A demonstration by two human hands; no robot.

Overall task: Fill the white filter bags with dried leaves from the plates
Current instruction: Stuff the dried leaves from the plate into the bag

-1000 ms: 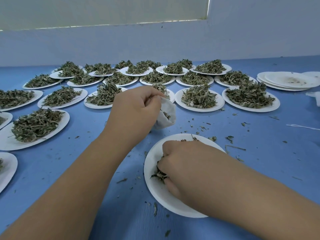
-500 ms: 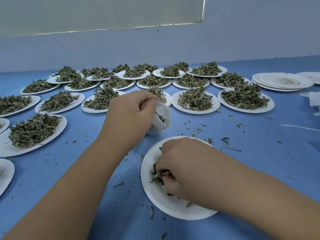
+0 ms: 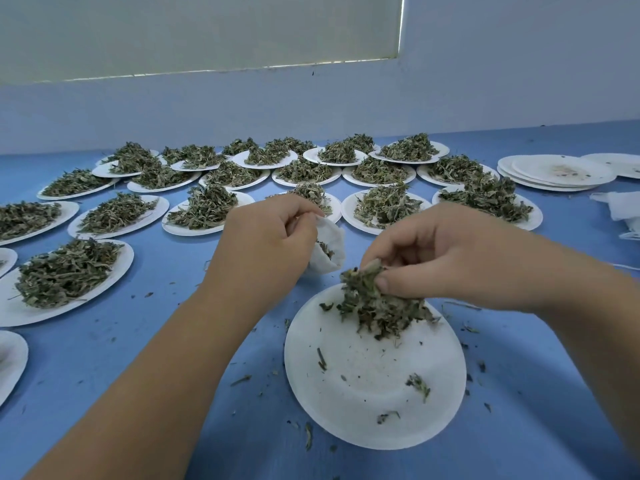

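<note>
A blue table (image 3: 114, 344) fills the lower two thirds of the frame. It is backed by a pale wall (image 3: 519, 81), and a drawn blind (image 3: 173, 32) is set into the upper left. Across the middle band, many loaded plates (image 3: 123, 271) are laid out in rows. Each is heaped with dried leaves, and several overlap at the rims.

The near plate (image 3: 363, 393), lower centre right, is almost bare; only a few scraps and some dust are left on it. Both forearms enter from the bottom corners.

The left hand (image 3: 266, 244), at frame centre, is curled around the white filter bag (image 3: 337, 237). The bag's top edge is pinched between thumb and fingers. The bag is held off the table just above the near plate's far rim, with its mouth turned toward the right hand, and some leaf can be seen inside.

The right hand (image 3: 450, 258), just right of centre, is closed on a clump of dried leaves (image 3: 377, 306). The clump is gripped between thumb and fingertips and hangs over the far part of the near plate, just beside the bag but apart from it.

A stack of emptied plates (image 3: 519, 168) lies in the upper right. Below it, a white heap (image 3: 620, 209) that looks like further bags is cut off by the right edge. Leaf crumbs (image 3: 240, 380) are scattered on the table around the near plate.
</note>
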